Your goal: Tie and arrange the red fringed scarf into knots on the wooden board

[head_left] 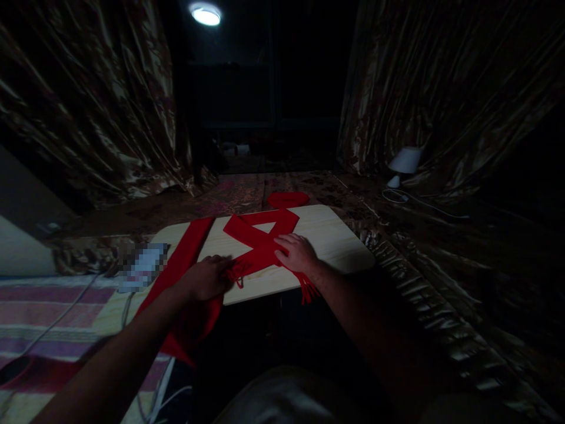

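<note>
Red fringed scarf (258, 254): crossed over itself on pale wooden tabletop (338, 241)
Left hand (209, 278): my fingers curl at one fringed end; gripping or loose, can't tell
Right hand (296, 253): I rest it on the scarf, thumb apart from fingers
Table lamp (406, 160): beyond, right

Your left hand (210, 277) is at the near edge of the table (344, 247); your right hand (298, 253) is on the crossed scarf (253, 260), mid-table. Another scarf length (183, 253) runs down the table's left part. You have a blurred device (145, 268) at its left edge, a sheet (53, 294) left of it, a lamp (406, 160) behind it, rightward, and curtains (388, 88) behind.
</note>
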Motion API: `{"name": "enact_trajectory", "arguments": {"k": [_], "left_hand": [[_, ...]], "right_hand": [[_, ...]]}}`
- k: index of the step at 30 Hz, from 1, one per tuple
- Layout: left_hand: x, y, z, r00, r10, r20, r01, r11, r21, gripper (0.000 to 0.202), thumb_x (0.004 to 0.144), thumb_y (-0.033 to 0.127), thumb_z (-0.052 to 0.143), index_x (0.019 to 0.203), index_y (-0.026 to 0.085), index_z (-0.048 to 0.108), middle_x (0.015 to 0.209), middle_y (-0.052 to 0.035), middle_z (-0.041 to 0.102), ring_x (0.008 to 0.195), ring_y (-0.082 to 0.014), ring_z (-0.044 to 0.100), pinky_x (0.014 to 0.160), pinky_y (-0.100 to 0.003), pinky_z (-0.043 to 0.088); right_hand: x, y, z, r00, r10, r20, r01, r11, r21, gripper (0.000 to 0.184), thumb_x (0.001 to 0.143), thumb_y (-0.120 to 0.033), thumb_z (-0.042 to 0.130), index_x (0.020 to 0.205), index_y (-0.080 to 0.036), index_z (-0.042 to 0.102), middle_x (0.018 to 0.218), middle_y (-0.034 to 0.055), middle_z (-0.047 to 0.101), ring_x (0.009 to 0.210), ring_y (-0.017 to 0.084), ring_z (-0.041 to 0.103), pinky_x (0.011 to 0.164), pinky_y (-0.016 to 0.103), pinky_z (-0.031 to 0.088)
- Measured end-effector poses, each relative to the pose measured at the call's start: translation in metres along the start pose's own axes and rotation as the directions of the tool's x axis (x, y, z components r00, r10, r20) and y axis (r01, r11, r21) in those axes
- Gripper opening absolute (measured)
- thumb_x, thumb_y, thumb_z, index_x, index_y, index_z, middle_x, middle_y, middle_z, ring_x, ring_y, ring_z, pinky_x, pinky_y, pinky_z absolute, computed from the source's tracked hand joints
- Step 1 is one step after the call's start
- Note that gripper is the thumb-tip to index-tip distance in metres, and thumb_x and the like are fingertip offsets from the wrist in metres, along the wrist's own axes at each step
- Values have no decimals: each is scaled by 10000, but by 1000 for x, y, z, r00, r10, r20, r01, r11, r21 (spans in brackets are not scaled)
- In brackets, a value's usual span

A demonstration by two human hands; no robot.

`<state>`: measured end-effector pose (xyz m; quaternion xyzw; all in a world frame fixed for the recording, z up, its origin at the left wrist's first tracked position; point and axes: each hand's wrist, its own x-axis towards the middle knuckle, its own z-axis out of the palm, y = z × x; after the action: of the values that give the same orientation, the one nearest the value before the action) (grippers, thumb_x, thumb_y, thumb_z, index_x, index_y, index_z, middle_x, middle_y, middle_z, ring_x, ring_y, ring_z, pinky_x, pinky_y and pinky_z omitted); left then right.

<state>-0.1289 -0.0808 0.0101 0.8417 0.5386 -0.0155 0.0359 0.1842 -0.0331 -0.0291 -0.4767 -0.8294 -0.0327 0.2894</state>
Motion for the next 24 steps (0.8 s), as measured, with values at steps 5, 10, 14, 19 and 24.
{"name": "enact_trajectory", "arguments": {"k": [5,10,14,19,24], "left_hand": [[-5,-5,-8,998,15,56,-10,996,-88,741,833,475,524,1498,153,467,1477,-167,515,1337,-295,505,1113,-378,389],[-12,-18,-23,990,-124,65,127,991,-31,418,817,331,504,1171,202,684,1149,-144,713,1044,-288,672,878,-362,494],[-17,-23,-44,938,-346,-24,346,938,-12,354,877,415,445,1019,192,680,969,-156,732,864,-303,688,690,-342,465],[-32,-27,-82,831,-504,-236,537,838,101,360,901,357,385,1083,203,654,1009,-162,717,836,-318,670,652,-348,425],[-49,-29,-110,622,-427,-657,622,779,82,445,905,529,405,1074,201,655,1072,-117,688,963,-288,624,720,-339,399]], "right_hand": [[2,5,8,998,2,70,-2,1000,-3,376,939,-401,548,1248,-256,708,1294,27,690,1187,223,591,1050,388,422],[3,8,13,999,-7,43,7,1000,4,372,940,-386,546,1240,-247,716,1280,30,698,1173,219,598,1054,379,428],[3,10,15,999,-19,28,19,1000,16,367,941,-371,545,1235,-240,720,1270,32,703,1169,213,600,1058,366,428],[4,12,17,999,-19,35,18,1000,23,360,937,-359,556,1236,-241,719,1268,36,704,1179,210,597,1070,365,422],[4,10,15,999,-14,41,14,1000,21,360,941,-351,548,1234,-234,720,1269,39,703,1184,207,595,1069,359,425]]}}
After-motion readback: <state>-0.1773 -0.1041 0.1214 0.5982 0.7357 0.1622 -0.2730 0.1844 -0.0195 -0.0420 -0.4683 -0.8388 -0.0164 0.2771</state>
